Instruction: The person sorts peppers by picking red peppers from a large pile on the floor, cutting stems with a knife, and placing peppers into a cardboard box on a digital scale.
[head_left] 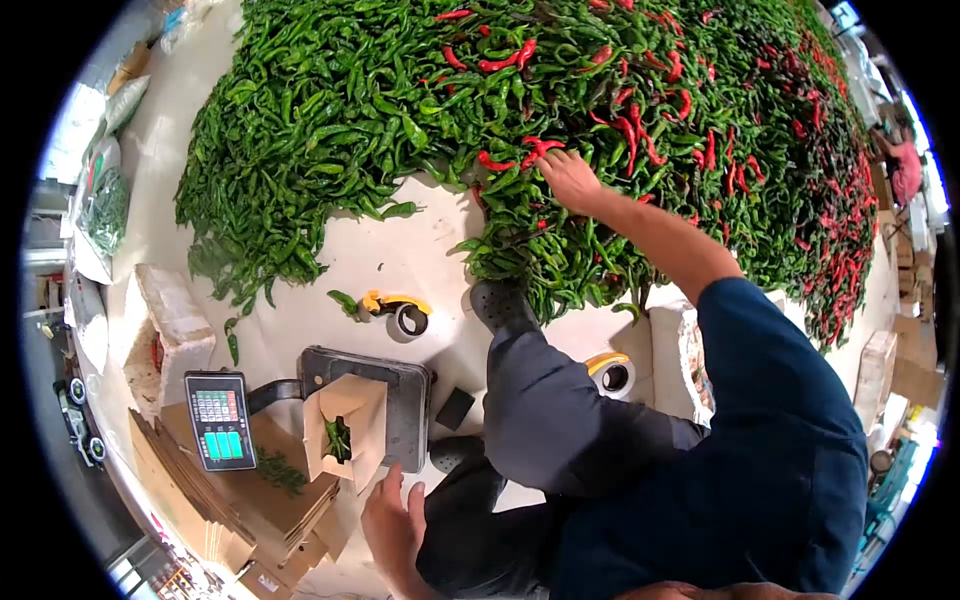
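My right hand (572, 182) reaches into the large heap of green chili peppers (330, 110), its fingers closed on a red chili pepper (540, 148) at the near slope. Other red peppers lie around it among the green ones. Down by my knee, my left hand (395, 522) holds nothing, its thumb apart from the fingers. Just beyond it an open cardboard box (367, 405) stands on the dark platform of a scale (408, 440). A few green peppers (338, 440) show inside the box.
The scale's display (221, 420) is lit. Two tape dispensers (400, 312) (610, 372) lie on the floor. Foam boxes (170, 320) (682, 360) stand left and right, and flattened cardboard (200, 480) is stacked at lower left. Another person (905, 165) is at far right.
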